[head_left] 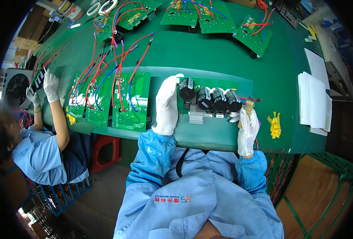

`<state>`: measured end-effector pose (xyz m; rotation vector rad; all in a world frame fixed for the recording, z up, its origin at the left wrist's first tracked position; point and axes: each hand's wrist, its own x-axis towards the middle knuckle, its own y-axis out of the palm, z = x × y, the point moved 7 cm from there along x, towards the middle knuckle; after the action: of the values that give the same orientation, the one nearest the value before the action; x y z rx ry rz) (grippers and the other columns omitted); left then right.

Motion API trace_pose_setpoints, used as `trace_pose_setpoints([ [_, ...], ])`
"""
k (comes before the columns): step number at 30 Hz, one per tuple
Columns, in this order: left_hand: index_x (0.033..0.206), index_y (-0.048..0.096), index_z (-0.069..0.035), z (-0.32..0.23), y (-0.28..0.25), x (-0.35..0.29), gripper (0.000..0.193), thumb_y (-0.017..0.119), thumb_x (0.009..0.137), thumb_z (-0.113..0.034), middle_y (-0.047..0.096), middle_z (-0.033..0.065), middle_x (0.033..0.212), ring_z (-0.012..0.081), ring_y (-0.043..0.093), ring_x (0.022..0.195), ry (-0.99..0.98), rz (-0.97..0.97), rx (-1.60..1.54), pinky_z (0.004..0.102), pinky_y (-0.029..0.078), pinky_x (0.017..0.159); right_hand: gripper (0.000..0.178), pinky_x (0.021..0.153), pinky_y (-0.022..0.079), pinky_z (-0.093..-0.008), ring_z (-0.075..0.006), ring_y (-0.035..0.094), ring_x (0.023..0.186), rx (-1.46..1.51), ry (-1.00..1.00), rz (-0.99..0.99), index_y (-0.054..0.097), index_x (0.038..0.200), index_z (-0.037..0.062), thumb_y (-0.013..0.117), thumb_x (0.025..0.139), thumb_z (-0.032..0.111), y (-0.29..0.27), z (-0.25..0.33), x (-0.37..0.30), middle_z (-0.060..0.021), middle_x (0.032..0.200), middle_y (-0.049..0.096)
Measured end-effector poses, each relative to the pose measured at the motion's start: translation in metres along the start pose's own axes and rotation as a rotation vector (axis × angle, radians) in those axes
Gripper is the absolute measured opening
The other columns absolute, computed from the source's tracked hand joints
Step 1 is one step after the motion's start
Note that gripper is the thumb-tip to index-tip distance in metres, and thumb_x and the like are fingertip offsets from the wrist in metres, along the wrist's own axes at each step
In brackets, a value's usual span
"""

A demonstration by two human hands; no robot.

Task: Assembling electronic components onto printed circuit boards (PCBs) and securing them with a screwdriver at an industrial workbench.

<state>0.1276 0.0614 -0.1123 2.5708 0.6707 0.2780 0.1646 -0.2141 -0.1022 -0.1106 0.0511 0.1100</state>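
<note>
In front of me a green circuit board (216,84) stands tilted on the table mat, its component side facing me. Several black cylindrical capacitors (204,98) and a silver finned heat sink (196,116) sit on it. My left hand (168,104), in a white glove, grips the board's left edge, its fingertips behind the far corner. My right hand (248,129), also gloved, is closed at the board's right end around a flat tan piece (249,106) whose kind I cannot make out. Red and dark wires (253,99) stick out beside it.
Several green boards with red and blue wires (131,101) lie to the left, more (218,18) along the far side. Crumpled yellow tape (274,124) and white papers (313,101) are at right. A co-worker's gloved hands (51,85) work at far left, near a red stool (106,151).
</note>
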Motion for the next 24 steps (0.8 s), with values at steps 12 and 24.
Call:
trace_pose_setpoints([
  [12, 0.127, 0.07, -0.006, -0.009, 0.03, -0.001, 0.031, 0.052, 0.106, -0.021, 0.068, 0.011, 0.123, 0.024, 0.065, 0.11, 0.012, 0.283, 0.661, 0.0321, 0.051, 0.095, 0.03, 0.052, 0.045, -0.0245, -0.008, 0.059, 0.057, -0.399, 0.045, 0.258, 0.065, 0.128, 0.0038, 0.057, 0.104, 0.018, -0.032, 0.074, 0.01, -0.0047, 0.099, 0.075],
  [24, 0.127, 0.069, -0.003, -0.006, 0.03, -0.001, 0.03, 0.057, 0.104, -0.019, 0.069, 0.0115, 0.121, 0.0213, 0.066, 0.109, -0.073, 0.244, 0.567, 0.0302, 0.05, 0.097, 0.011, 0.06, 0.051, -0.0335, -0.0244, 0.067, 0.075, -0.851, -0.719, 0.541, 0.075, 0.097, 0.0111, 0.074, 0.089, 0.019, 0.04, 0.097, 0.037, -0.003, 0.09, 0.067],
])
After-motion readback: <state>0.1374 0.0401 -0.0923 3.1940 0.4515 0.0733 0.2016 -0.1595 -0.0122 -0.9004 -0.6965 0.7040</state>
